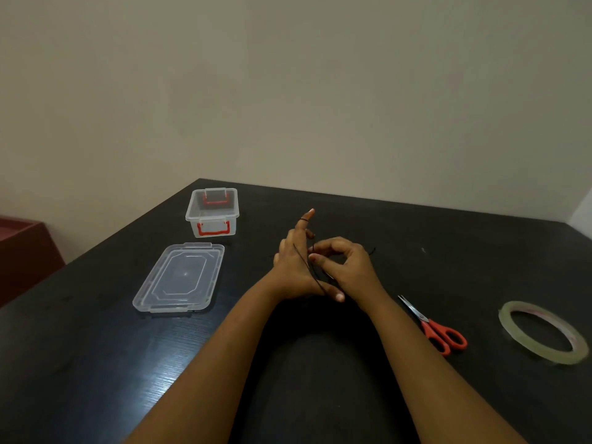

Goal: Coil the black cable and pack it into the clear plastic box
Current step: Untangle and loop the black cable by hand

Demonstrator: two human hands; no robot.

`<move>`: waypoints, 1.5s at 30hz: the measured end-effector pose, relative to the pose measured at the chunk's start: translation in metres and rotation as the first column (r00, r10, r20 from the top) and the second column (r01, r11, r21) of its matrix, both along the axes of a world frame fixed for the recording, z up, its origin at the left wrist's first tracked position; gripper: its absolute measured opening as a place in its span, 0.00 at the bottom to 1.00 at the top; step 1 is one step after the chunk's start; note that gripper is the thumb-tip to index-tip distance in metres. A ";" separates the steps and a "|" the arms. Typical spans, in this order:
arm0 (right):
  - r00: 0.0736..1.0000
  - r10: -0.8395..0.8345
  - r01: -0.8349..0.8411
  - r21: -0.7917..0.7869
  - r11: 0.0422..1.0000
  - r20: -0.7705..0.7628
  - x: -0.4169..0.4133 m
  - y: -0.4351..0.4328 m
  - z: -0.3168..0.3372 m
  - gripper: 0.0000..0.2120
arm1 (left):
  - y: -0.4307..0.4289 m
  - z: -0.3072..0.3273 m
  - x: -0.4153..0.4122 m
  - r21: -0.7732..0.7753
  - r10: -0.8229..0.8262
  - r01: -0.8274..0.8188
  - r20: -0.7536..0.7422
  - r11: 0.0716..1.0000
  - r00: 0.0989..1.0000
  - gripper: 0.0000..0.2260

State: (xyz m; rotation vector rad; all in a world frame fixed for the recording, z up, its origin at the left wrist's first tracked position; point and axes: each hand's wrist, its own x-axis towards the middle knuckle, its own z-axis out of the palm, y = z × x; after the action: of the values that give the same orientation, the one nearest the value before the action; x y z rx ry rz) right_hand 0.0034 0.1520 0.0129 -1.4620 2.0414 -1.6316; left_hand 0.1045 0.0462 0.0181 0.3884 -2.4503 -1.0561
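A thin black cable (306, 264) runs in loops across the back of my left hand (296, 267), from its raised finger down to its thumb. My right hand (344, 261) is beside it, thumb and forefinger pinching the cable close to the left hand. A short cable end shows on the table past the right hand. The clear plastic box (212, 212) with red handles stands open at the back left, apart from both hands. Its clear lid (179, 278) lies flat in front of the box.
Red-handled scissors (435, 328) lie to the right of my right forearm. A roll of clear tape (543, 331) lies further right. The dark table (96, 363) ends at a wall behind; a red piece of furniture (25, 251) stands at the left.
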 end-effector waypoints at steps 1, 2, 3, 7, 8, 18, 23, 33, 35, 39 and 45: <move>1.000 -0.002 0.003 -0.011 1.000 0.008 0.001 -0.001 -0.001 0.04 | 0.000 -0.001 0.000 -0.057 0.011 -0.010 0.017 0.998 1.000 0.63; 0.999 0.001 0.001 -0.041 0.999 0.051 0.002 -0.001 0.000 0.03 | 0.000 -0.001 0.000 -0.120 0.028 -0.024 0.035 0.993 0.999 0.63; 0.991 0.000 0.011 -0.084 0.996 0.133 0.003 -0.001 0.001 0.03 | -0.001 -0.001 0.001 -0.174 0.052 -0.042 0.054 0.984 0.997 0.63; 0.902 -0.013 0.136 -0.256 0.957 0.431 -0.003 0.003 0.008 0.03 | -0.012 -0.003 0.005 -0.288 0.151 -0.100 0.160 0.952 0.975 0.58; 0.884 -0.034 0.173 -0.259 0.950 0.465 -0.006 0.004 0.008 0.04 | -0.015 -0.003 0.006 -0.308 0.165 -0.103 0.183 0.946 0.969 0.55; 0.714 -0.009 0.337 -0.333 0.881 0.700 -0.013 0.005 0.011 0.10 | -0.022 0.002 0.005 0.367 0.288 -0.186 -0.244 0.911 0.926 0.19; 0.698 -0.133 0.458 -0.295 0.838 0.704 -0.011 0.002 0.011 0.08 | -0.028 0.014 -0.001 0.710 0.475 -0.233 -0.160 0.665 0.865 0.16; 0.628 -0.196 0.534 -0.234 0.813 0.753 -0.018 0.008 0.009 0.06 | -0.033 0.015 0.025 0.943 0.553 0.159 -0.303 0.294 0.776 0.13; 0.642 -0.199 0.516 -0.225 0.826 0.740 -0.018 0.008 0.009 0.06 | -0.034 0.013 0.021 0.877 0.431 0.044 -0.279 0.479 0.858 0.12; 0.706 -0.196 0.461 -0.232 0.857 0.681 -0.016 0.010 0.010 0.07 | -0.025 0.009 0.009 0.537 0.232 -0.139 -0.110 0.832 0.966 0.10; 0.836 -0.101 0.294 -0.285 0.912 0.540 -0.002 0.006 0.013 0.06 | 0.001 -0.003 -0.003 -0.381 0.204 -0.265 -0.192 0.886 0.960 0.27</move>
State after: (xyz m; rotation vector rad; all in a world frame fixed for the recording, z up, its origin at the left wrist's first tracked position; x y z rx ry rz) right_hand 0.0017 0.1581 0.0256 -0.7522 1.6877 -2.2754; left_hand 0.1015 0.0469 0.0154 0.4391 -2.3360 -0.4425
